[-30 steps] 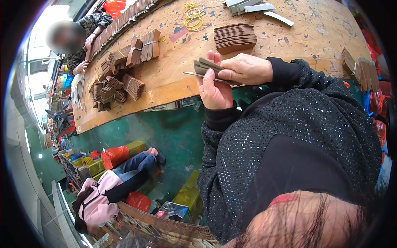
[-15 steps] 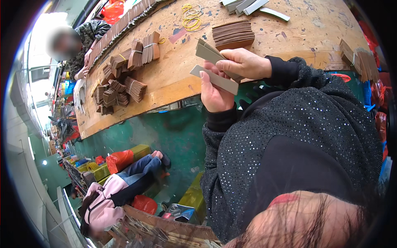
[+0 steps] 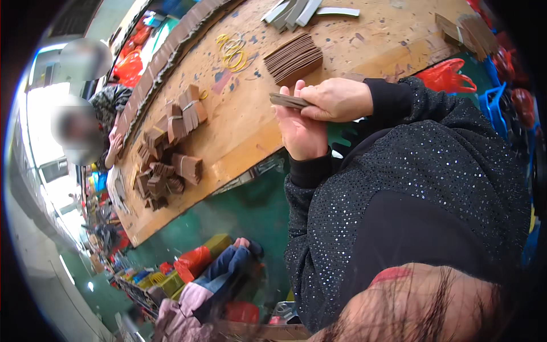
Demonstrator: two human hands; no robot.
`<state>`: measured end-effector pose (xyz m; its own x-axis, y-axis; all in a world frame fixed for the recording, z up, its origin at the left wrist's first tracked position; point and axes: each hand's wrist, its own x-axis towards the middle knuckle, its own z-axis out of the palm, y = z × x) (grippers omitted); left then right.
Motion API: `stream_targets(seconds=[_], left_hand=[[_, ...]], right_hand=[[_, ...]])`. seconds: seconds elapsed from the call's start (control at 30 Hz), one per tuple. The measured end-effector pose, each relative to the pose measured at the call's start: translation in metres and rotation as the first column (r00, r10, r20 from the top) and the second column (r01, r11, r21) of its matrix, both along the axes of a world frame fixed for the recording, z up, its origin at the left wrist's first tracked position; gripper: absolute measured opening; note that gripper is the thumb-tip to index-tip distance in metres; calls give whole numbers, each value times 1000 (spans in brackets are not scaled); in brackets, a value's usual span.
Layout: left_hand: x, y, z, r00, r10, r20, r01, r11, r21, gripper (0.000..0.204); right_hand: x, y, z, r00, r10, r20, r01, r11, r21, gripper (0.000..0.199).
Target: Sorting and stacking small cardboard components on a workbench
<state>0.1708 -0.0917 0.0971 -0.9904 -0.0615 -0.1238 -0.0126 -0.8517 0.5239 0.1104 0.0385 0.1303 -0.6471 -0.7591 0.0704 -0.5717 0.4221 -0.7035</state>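
A small stack of thin grey-brown strips (image 3: 288, 101) is gripped at one end by my right hand (image 3: 342, 100), thumb on top. The strips lie edge-on across the fingers of my left hand (image 3: 303, 135). That palm faces up with its fingers stretched out, so it is open beneath the stack. Both hands are above the front edge of the wooden table (image 3: 250, 119). Just beyond them sits a neat block of brown strips (image 3: 293, 58).
Yellow rubber bands (image 3: 232, 52), loose grey-white strips (image 3: 296, 12) and banded brown bundles (image 3: 185, 117) lie on the table. A long row of strips (image 3: 171, 54) lines its far side, by a person's hand (image 3: 115, 145). A red bag (image 3: 447, 76) hangs at right.
The single strip in my left hand and the fanned strips in my right are now one stack in my right hand. My left fingers have uncurled. The whole view has turned.
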Motion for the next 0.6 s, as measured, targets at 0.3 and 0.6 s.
stream_targets(seconds=[0.3, 0.6], left_hand=[[-47, 41, 7, 997, 79, -21, -81, 989, -127, 28], [-96, 91, 15, 999, 30, 45, -22, 986, -163, 28]], right_hand=[[-4, 36, 0, 925, -226, -304, 233, 972, -14, 23], [-39, 85, -3, 920, -340, -194, 325, 940, -104, 31]])
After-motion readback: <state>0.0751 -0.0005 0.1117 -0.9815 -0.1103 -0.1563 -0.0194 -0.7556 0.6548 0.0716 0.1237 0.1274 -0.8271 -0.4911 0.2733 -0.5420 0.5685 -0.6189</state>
